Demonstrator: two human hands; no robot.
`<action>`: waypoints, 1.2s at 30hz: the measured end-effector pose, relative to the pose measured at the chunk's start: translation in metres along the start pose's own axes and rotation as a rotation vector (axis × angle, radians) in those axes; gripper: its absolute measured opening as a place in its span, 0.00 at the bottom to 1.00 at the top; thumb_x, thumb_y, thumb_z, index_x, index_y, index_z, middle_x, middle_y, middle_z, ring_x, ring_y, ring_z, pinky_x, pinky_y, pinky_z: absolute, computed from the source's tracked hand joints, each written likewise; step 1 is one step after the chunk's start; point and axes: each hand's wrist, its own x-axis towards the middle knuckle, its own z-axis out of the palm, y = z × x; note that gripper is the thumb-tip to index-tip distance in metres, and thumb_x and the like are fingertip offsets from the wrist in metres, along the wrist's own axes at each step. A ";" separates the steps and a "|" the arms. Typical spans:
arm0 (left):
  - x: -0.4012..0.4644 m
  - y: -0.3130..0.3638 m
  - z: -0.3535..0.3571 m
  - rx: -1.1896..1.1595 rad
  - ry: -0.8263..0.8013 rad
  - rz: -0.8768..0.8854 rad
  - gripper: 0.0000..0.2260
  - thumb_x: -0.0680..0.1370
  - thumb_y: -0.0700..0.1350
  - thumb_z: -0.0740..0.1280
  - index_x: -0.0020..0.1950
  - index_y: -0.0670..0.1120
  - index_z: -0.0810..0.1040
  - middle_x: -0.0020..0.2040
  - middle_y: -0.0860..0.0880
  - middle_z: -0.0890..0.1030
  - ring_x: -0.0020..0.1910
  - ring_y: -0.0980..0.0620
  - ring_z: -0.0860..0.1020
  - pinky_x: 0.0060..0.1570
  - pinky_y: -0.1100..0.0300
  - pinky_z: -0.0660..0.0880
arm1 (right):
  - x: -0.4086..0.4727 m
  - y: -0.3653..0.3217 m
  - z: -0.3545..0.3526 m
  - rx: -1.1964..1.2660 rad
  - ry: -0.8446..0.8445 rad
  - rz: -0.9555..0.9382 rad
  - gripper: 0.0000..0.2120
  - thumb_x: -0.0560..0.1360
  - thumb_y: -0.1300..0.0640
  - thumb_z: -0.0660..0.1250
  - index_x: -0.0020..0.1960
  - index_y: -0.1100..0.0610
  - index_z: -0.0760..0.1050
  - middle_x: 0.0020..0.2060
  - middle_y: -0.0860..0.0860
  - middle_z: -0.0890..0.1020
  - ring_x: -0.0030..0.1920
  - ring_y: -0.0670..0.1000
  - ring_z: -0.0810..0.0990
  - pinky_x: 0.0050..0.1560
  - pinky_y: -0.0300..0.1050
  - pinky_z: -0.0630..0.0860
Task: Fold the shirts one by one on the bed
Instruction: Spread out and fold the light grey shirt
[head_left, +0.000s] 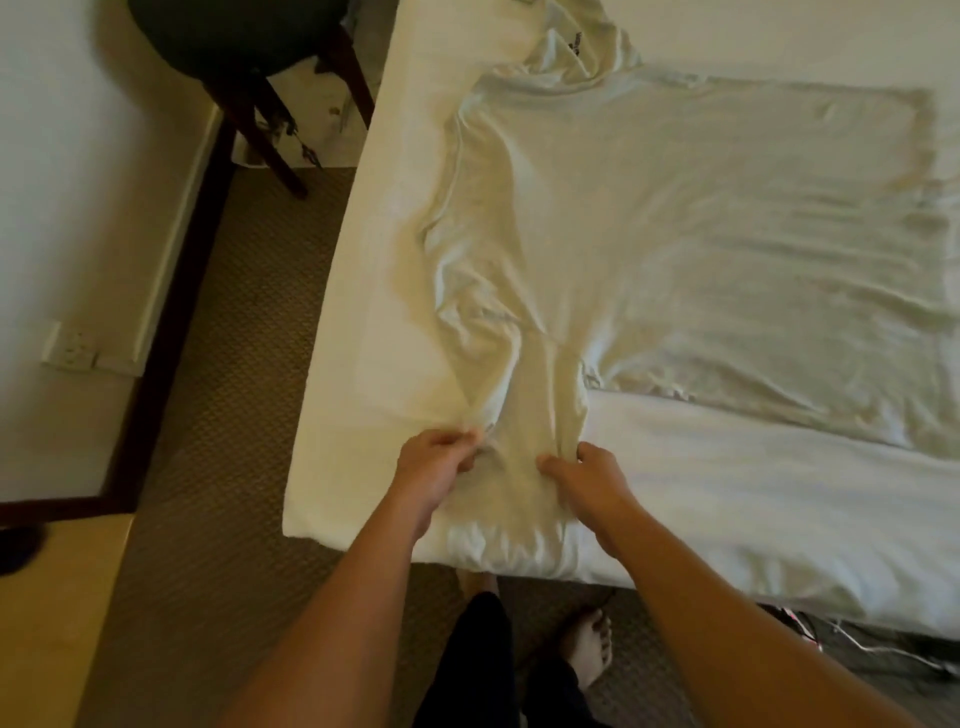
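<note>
A pale cream shirt lies spread flat on the white bed, its body stretching to the right. One sleeve runs down toward the bed's near edge. My left hand pinches the sleeve's left side with curled fingers. My right hand grips the sleeve's right side. Both hands hold the sleeve end near the mattress edge. Another pale garment with a dark label lies bunched at the top of the bed, touching the shirt's far end.
A dark wooden chair stands at the upper left beside the bed. Brown carpet runs along the bed's left side. A wall with a socket is at the left. Cables lie on the floor under the bed edge.
</note>
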 end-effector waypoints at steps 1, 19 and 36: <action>-0.002 -0.003 0.001 0.056 -0.007 0.011 0.11 0.78 0.52 0.72 0.48 0.43 0.84 0.44 0.47 0.84 0.40 0.51 0.80 0.37 0.58 0.73 | -0.002 0.005 -0.001 0.003 0.003 -0.003 0.07 0.78 0.54 0.70 0.51 0.57 0.77 0.47 0.52 0.83 0.47 0.54 0.82 0.50 0.53 0.82; -0.043 -0.070 0.002 -0.187 -0.002 -0.053 0.07 0.83 0.48 0.66 0.53 0.48 0.81 0.51 0.51 0.83 0.51 0.51 0.80 0.46 0.55 0.79 | -0.026 0.069 -0.025 -0.175 -0.111 -0.026 0.05 0.81 0.58 0.65 0.50 0.58 0.77 0.43 0.57 0.85 0.38 0.56 0.85 0.34 0.47 0.81; 0.053 0.060 0.012 0.081 0.230 0.106 0.16 0.75 0.56 0.71 0.37 0.44 0.77 0.35 0.47 0.79 0.37 0.45 0.77 0.40 0.55 0.72 | 0.028 -0.003 -0.043 -0.509 0.079 -0.167 0.16 0.79 0.39 0.64 0.48 0.52 0.76 0.42 0.48 0.81 0.41 0.50 0.80 0.40 0.46 0.76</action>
